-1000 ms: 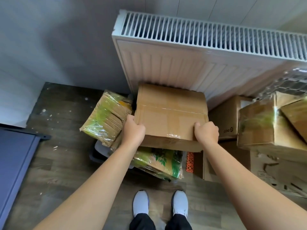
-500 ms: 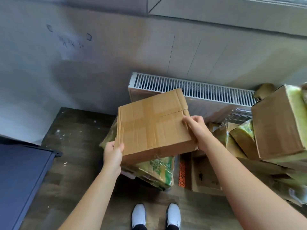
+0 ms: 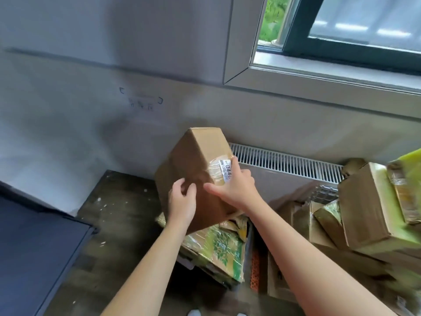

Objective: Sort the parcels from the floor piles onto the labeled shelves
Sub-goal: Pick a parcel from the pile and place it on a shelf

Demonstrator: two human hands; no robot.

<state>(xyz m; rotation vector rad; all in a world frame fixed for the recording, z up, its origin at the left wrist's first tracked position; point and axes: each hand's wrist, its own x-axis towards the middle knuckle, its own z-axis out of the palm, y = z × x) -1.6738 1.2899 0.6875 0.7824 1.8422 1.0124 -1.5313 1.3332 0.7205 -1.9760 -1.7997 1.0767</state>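
Head view, as I monitor it. One cardboard parcel (image 3: 193, 160), tilted on a corner and clear of the floor, is at centre frame. It carries one white label (image 3: 225, 170). Two hands are on it. The right hand (image 3: 232, 187) clamps the 3 o'clock edge, fingers over the label and thumb spread on the near face. The left hand (image 3: 182, 201) lies at 7 o'clock with fingers bent against that face; I cannot tell whether it grips. One green-printed parcel (image 3: 218, 247) is at 6 o'clock. A blurred floor pile (image 3: 364, 201) is at 3 o'clock and cannot be counted. One radiator (image 3: 284, 163) is at 2 o'clock.
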